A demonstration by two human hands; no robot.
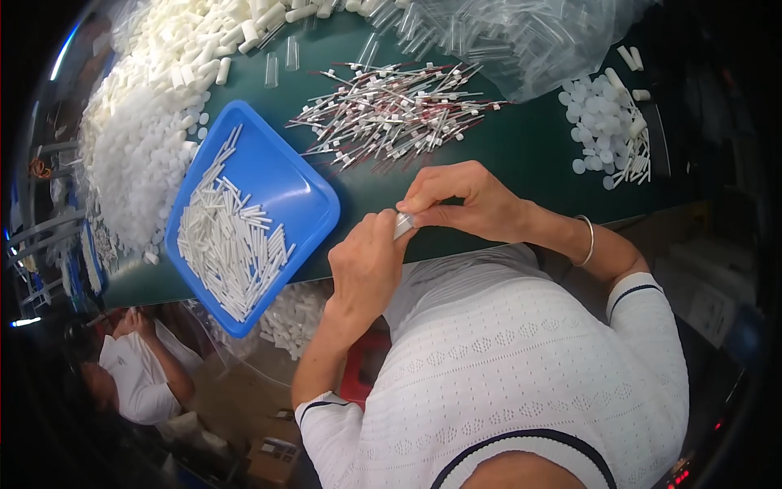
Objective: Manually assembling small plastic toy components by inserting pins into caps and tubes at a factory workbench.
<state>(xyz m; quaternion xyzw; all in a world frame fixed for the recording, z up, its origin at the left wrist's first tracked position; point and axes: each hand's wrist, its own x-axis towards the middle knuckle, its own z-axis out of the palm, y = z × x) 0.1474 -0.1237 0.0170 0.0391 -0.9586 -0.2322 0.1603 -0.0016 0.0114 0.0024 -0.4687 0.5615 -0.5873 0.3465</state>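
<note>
Close to the table's near edge, my two hands meet around a short clear tube with a white core [402,226]. My left hand [366,259] has its fingers wrapped round the tube's body. At the tube's upper end, the thumb and forefinger of my right hand [463,197] pinch together; whether they hold a separate small part there, I cannot tell. Left of my hands lies a blue tray [314,191] with many thin white sticks [236,253]. Beyond my hands spreads a pile of thin metal-and-red rods with small white blocks [399,114].
White foam-like cylinders [183,53] and translucent white discs [134,175] are heaped at the far left. A plastic bag of clear tubes [529,41] lies at the back. More discs [599,114] and sticks sit on the right. Another person [142,367] is at lower left.
</note>
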